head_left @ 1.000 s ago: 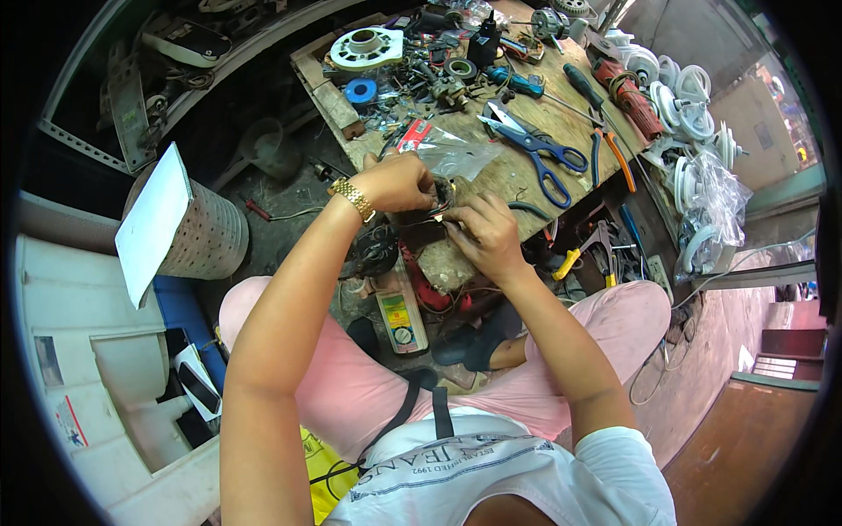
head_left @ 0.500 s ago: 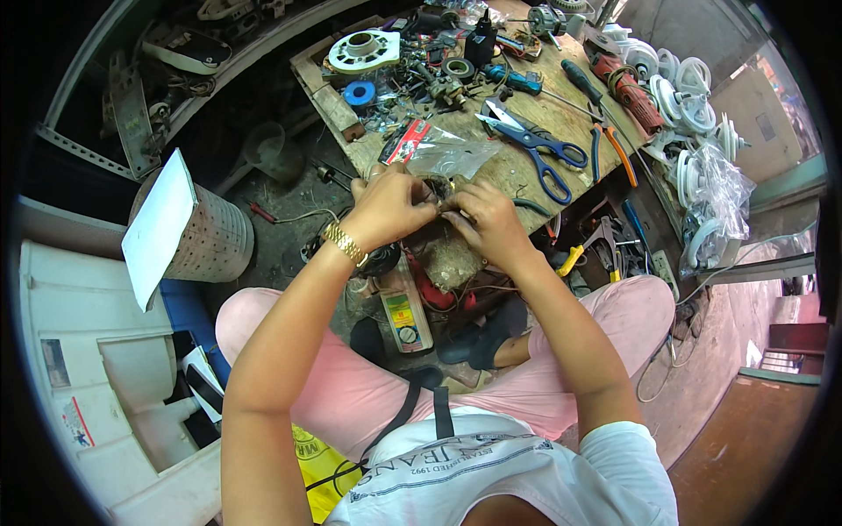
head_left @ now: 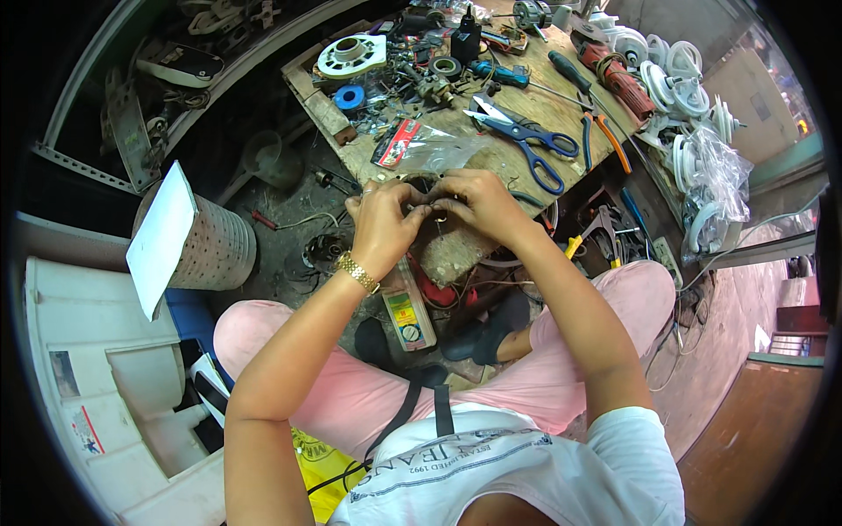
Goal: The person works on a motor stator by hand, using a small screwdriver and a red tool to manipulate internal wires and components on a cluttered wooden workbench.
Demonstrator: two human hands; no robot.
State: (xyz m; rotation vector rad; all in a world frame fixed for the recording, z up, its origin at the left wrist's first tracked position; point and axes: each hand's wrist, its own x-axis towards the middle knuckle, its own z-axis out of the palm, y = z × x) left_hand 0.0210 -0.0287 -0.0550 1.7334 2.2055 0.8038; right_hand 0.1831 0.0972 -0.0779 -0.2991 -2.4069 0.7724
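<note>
Both my hands meet at the near edge of the wooden workbench [head_left: 491,178]. My left hand [head_left: 387,221], a gold watch on its wrist, has its thumb and fingers pinched together. Opposite it, my right hand [head_left: 479,205] is pinched too, its fingertips almost touching the left ones. Whatever lies between the fingertips is small and mostly covered, so I cannot make out its kind. Just beyond the hands lies a clear plastic packet [head_left: 430,147] with a red and black label. Blue-handled scissors [head_left: 526,140], blades parted, rest to the right of it.
A white slotted disc [head_left: 353,56], blue tape roll [head_left: 349,97] and loose metal parts crowd the bench's far left. Pliers [head_left: 609,140], a screwdriver [head_left: 568,70] and a red angle grinder [head_left: 618,81] lie right. Below stands a multimeter [head_left: 408,320]; a perforated drum [head_left: 215,241] is left.
The left hand has turned, with its back more toward me, and the right hand has shifted slightly left and upward. Both stay pinched together. The whole view has tilted a little.
</note>
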